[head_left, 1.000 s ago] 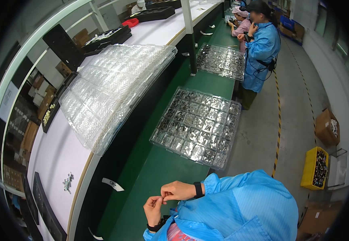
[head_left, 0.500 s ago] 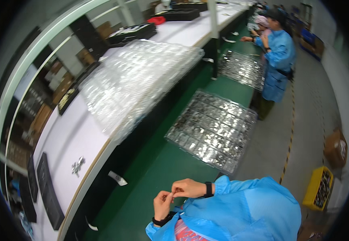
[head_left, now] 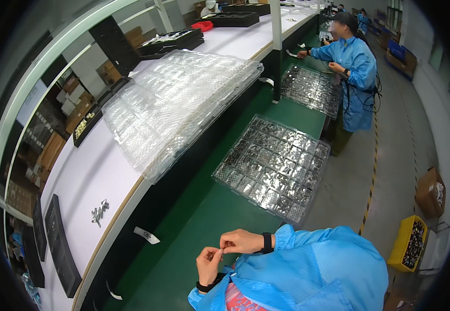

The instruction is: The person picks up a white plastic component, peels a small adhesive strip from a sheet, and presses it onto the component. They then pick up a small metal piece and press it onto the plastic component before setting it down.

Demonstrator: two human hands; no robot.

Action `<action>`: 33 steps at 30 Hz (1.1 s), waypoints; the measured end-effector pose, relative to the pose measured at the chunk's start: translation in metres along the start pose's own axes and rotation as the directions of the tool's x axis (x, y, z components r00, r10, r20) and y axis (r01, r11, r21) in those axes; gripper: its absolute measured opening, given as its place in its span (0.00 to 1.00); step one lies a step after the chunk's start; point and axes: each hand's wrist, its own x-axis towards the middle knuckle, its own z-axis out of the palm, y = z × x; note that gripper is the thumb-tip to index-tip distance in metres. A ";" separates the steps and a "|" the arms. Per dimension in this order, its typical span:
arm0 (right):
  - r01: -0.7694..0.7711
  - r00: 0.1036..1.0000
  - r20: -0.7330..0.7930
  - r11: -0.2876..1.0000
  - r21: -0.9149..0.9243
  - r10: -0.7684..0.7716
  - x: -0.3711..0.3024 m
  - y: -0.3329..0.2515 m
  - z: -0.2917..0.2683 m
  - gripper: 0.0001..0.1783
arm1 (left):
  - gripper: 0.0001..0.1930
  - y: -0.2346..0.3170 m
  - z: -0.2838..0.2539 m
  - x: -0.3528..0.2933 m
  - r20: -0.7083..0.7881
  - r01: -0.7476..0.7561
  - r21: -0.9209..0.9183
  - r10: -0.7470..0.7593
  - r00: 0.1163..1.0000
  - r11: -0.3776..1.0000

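Low in the head view, my left hand (head_left: 209,265) and my right hand (head_left: 241,241) meet fingertip to fingertip over the green work surface (head_left: 181,254). Both are closed in a pinch. Whatever sits between the fingers is too small or too hidden to make out. Beyond them lies a clear plastic tray (head_left: 274,168), its many compartments filled with small shiny metal parts. To the left, a loose group of small metal pieces (head_left: 100,212) rests on the white shelf (head_left: 98,171).
A stack of clear plastic trays (head_left: 178,103) overhangs the shelf edge. Farther along, a co-worker in blue (head_left: 359,78) stands by another filled tray (head_left: 311,89). Black trays (head_left: 61,246) line the shelf's left side. A yellow bin (head_left: 408,243) and a cardboard box (head_left: 430,192) stand on the floor at right.
My hands stay pinched together in nearly the same place. The co-worker's arms have shifted, one reaching over the green surface and the other lowered.
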 end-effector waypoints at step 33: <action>0.046 0.998 0.032 0.999 -0.003 -0.046 -0.014 0.003 0.004 0.10 | 0.08 0.003 0.011 -0.003 0.110 -0.045 0.060 0.039 0.993 0.997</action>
